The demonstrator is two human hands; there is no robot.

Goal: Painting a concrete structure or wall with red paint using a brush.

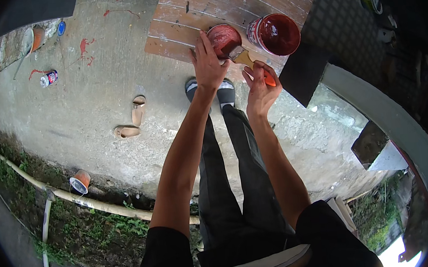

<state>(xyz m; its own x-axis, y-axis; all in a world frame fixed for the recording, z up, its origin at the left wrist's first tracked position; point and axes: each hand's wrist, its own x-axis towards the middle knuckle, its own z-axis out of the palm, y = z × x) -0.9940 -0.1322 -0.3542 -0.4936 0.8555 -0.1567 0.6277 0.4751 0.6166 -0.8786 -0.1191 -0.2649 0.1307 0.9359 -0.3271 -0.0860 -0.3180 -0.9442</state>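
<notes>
My right hand (pixel 262 87) grips a paintbrush (pixel 245 58) by its handle, which is wooden with an orange end. The brush head lies at the near rim of a small round container (pixel 224 38) coated inside with red paint. Against the left side of that container rests my left hand (pixel 208 63), fingers extended along its rim. Both the container and a larger paint bucket (pixel 279 34) stand on a worn wooden tabletop (pixel 176 12). Dark red paint shows inside the bucket, and its outside bears writing.
A paint can (pixel 49 78) lies on the concrete floor (pixel 92 98) at left, near red paint splashes (pixel 84 47). Tan sandals (pixel 138 110) lie left of my feet. An orange-and-white bucket (pixel 80 182) sits by a long pole (pixel 102 207). A dark panel (pixel 302 74) is beside the tabletop.
</notes>
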